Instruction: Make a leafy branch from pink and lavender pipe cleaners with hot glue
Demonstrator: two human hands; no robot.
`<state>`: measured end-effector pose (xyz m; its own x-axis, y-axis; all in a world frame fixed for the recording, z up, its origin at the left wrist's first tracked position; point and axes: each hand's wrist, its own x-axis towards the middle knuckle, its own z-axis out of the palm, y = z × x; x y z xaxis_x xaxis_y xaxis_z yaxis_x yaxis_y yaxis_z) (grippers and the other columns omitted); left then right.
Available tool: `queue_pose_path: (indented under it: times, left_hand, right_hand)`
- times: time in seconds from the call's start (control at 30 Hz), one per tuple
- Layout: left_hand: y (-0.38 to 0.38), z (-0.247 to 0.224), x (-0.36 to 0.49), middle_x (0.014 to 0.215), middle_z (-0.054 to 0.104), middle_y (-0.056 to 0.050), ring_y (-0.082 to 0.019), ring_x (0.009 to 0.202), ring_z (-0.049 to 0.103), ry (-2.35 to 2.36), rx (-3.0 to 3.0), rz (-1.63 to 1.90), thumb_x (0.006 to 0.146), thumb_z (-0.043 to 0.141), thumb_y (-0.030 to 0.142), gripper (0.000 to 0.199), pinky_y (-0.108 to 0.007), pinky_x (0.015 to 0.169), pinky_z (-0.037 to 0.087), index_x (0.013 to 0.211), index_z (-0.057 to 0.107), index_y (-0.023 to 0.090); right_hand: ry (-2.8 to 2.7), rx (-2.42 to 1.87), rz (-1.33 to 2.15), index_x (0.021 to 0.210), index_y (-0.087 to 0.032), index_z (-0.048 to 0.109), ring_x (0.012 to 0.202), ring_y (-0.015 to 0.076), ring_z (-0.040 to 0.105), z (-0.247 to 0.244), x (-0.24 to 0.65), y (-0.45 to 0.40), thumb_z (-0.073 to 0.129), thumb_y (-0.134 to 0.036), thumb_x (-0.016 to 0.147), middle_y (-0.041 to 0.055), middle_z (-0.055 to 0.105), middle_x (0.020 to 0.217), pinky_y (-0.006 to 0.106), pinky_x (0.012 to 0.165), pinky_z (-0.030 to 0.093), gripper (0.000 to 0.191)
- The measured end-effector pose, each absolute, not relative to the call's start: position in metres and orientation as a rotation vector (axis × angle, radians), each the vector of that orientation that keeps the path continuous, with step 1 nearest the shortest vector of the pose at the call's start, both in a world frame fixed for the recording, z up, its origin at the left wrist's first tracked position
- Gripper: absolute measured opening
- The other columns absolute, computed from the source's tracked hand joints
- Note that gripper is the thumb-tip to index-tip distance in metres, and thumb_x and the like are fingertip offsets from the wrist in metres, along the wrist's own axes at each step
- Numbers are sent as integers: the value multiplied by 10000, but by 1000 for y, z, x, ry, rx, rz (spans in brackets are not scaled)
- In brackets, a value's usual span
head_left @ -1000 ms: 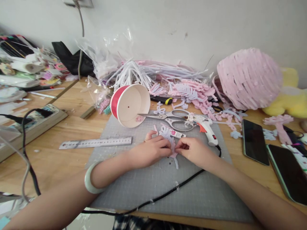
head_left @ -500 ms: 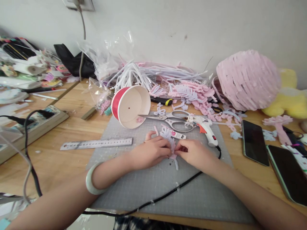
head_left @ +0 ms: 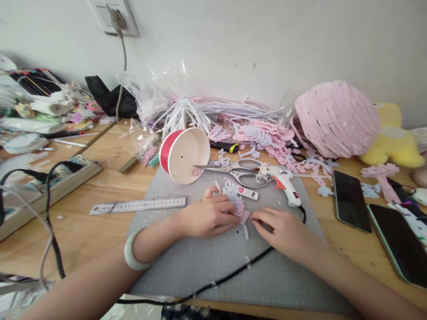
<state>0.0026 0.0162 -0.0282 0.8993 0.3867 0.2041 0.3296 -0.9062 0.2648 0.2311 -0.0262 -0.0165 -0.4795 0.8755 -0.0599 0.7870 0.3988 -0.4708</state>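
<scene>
Fuzzy strip (head_left: 237, 202) is gripped by left hand (head_left: 207, 216); right hand (head_left: 283, 230) is held apart at four o'clock, closure unclear.

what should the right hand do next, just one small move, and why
Probably ease the right hand leftward to the pink lower edge of the pale blue and pink fuzzy leaf-shaped piece: the left hand touches its other side, seemingly steadying it, while the right hand sits just clear of it.

Pale wall (head_left: 213, 40) – faintly marked, white socket (head_left: 102, 15) upper left, light-brown wooden table (head_left: 113, 186) below
</scene>
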Motion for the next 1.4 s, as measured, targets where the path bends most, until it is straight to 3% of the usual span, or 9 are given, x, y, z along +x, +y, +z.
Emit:
queue_pose_path:
  times: [0.2,0.67,0.9,1.03,1.17,1.4]
  left_hand:
    - [17,-32,3,879,623,-33,-174,819,510,500,2856,293,936,429,247,234,-342,795,263,1079,615,244]
    - [15,-31,7,840,615,-31,-173,802,502,489,2919,242,948,403,249,233,-350,810,263,997,629,219]
    - [14,-31,6,816,621,-33,-170,782,513,477,2897,313,929,428,240,217,-354,791,258,1001,631,224]
    - [15,-26,1,866,639,-27,-170,820,547,645,2740,508,919,414,220,221,-372,805,228,995,621,222]
    - [18,-25,-2,871,637,-19,-167,839,565,914,2630,593,903,429,208,190,-361,793,231,920,618,201]
    - [18,-26,-1,789,644,0,-150,762,571,1082,2631,723,891,442,202,191,-361,770,236,810,615,184]
  right_hand:
    - [-2592,-1359,593,993,-217,668,778,170,624,-30,234,-22,430,-215,895,49,668,880,281,733,458,257]
    - [-2753,-1372,518,942,-217,678,676,140,574,-29,233,-23,413,-157,885,34,583,783,244,596,396,278]
    - [-2493,-1416,815,947,-212,670,799,138,601,-24,235,-18,423,-147,883,31,647,876,239,719,421,263]
    - [-2376,-1573,829,802,-196,636,700,139,596,-19,232,-27,499,-240,843,6,658,764,241,642,406,149]
    - [-2461,-1740,702,754,-190,587,638,172,586,-24,218,-44,585,-363,769,17,643,723,263,567,353,173]
    - [-2349,-1817,729,697,-194,522,604,144,552,-29,214,-46,472,-186,793,2,609,671,249,547,313,109]
